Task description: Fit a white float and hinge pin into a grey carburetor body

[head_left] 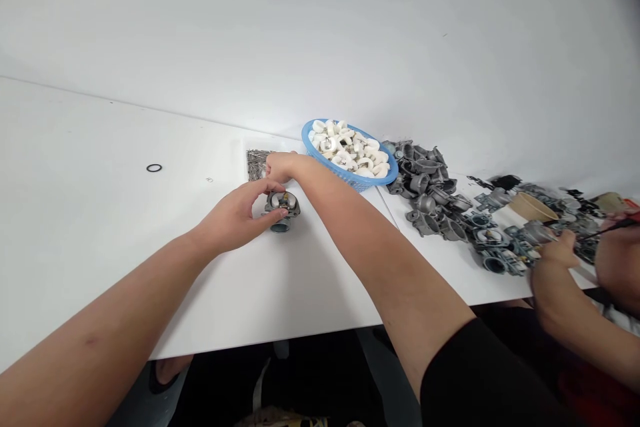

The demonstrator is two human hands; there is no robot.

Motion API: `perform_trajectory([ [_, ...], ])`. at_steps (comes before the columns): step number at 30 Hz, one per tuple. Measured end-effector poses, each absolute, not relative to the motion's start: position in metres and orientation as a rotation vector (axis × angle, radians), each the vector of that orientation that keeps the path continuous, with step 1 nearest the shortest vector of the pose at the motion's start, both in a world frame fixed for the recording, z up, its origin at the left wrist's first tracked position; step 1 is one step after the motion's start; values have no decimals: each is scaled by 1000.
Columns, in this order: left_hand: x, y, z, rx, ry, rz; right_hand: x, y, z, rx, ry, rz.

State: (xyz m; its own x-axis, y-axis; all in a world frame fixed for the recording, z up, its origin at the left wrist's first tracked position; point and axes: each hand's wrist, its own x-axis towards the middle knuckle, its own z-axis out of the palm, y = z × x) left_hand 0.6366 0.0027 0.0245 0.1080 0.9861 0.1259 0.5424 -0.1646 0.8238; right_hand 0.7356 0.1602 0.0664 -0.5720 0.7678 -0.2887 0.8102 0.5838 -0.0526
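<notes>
Carburetor (289,205) held by left grip (240,213); could be tipped if pinched loosely. Right grip (281,167) beyond, hold hidden, untellable; pins (256,165) there could be spilled if snagged.

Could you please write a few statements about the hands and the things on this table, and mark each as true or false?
1. The left hand holds a metal part with white inside it. True.
2. The blue basket holds white pieces. True.
3. The right hand is inside the blue basket. False: it is at the thin metal pins, left of the basket.
4. The black ring is on the left hand's thumb. False: it lies apart on the white table, farther left.
5. A pile of grey metal pieces lies to the right of the basket. True.
6. No co-worker's hand is in view. False: one shows at the right, by more metal parts.
</notes>
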Motion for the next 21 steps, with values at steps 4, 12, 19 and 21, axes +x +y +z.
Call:
perform_trajectory([
  [4, 636, 3, 24, 1784, 1491, 942, 733, 158, 67, 1202, 2530, -158],
  [12, 638, 4, 24, 1815, 1437, 976, 753, 144, 74, 1189, 2732, -53],
  [19, 639, 6, 20, 1786, 1452, 980, 775, 136, 71, 1034, 3041, -54],
  [21, 639, 5, 20, 1787, 1446, 988, 789, 129, 72, 1029, 3107, -108],
])
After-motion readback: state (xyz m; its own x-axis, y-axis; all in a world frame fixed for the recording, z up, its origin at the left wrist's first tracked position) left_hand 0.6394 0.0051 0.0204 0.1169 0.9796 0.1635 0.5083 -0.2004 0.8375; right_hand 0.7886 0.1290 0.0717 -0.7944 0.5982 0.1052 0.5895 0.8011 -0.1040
